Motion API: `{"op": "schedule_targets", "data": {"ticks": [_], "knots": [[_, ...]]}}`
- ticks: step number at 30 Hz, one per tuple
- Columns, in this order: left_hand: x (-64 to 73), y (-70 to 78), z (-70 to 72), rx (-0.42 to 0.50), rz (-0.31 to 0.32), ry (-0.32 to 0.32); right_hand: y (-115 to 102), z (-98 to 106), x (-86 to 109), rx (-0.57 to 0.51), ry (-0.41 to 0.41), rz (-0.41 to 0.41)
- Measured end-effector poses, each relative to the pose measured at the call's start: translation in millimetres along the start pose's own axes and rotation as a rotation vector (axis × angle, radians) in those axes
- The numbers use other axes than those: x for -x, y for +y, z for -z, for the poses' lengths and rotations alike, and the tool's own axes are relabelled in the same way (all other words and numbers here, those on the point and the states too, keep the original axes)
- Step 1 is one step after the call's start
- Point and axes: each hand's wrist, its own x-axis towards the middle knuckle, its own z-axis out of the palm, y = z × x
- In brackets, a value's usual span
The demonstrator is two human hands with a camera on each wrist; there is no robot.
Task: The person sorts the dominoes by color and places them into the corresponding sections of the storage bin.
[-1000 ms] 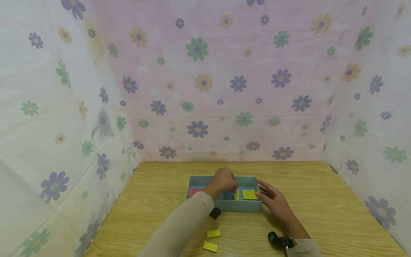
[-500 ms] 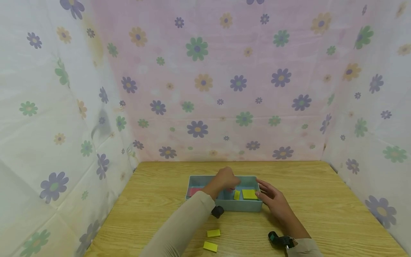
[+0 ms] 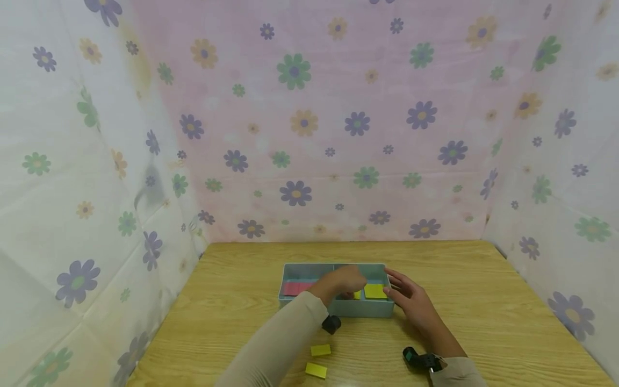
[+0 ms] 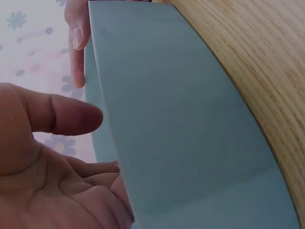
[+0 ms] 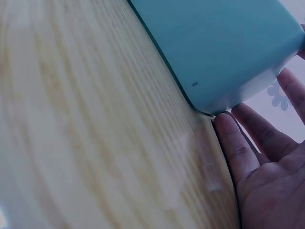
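Note:
A blue-green divided box [image 3: 365, 309] sits on the table, with pink pieces [image 3: 292, 288] in its left part. A flat yellow piece [image 3: 375, 291] lies in the right part, and a smaller yellow piece [image 3: 357, 295] shows beside the left hand. My left hand [image 3: 342, 281] reaches over the front wall into the box. The left wrist view shows its thumb [image 4: 76, 116] apart from the other fingers, whose tips are hidden behind the wall; I cannot tell whether they hold anything. My right hand [image 3: 413, 301] rests extended fingers [image 5: 233, 143] against the box's right end.
Two small yellow blocks [image 3: 320, 350] [image 3: 316, 370] lie on the wooden table [image 3: 242, 322] in front of the box, near the left sleeve. Flowered cloth [image 3: 309, 161] hangs behind and on both sides. Each wrist wears a black camera [image 3: 331, 324].
My left hand has shifted right inside the box, uncovering more of the pink pieces and partly covering the smaller yellow piece. The right hand keeps its place at the box's right end.

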Motion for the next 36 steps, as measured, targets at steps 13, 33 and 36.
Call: {"op": "schedule_targets", "data": {"ticks": [13, 33, 36], "knots": [[0.0, -3.1, -3.1, 0.123, 0.016, 0.022, 1.1, -0.9, -0.9, -0.007, 0.013, -0.003], [2.4, -2.6, -5.0, 0.118, 0.010, 0.063, -0.5, -1.3, -1.1, -0.013, 0.008, -0.004], [3.8, -1.3, -3.1, 0.119, 0.001, 0.062, 0.5, -1.2, -1.1, 0.008, 0.015, -0.014]]}}
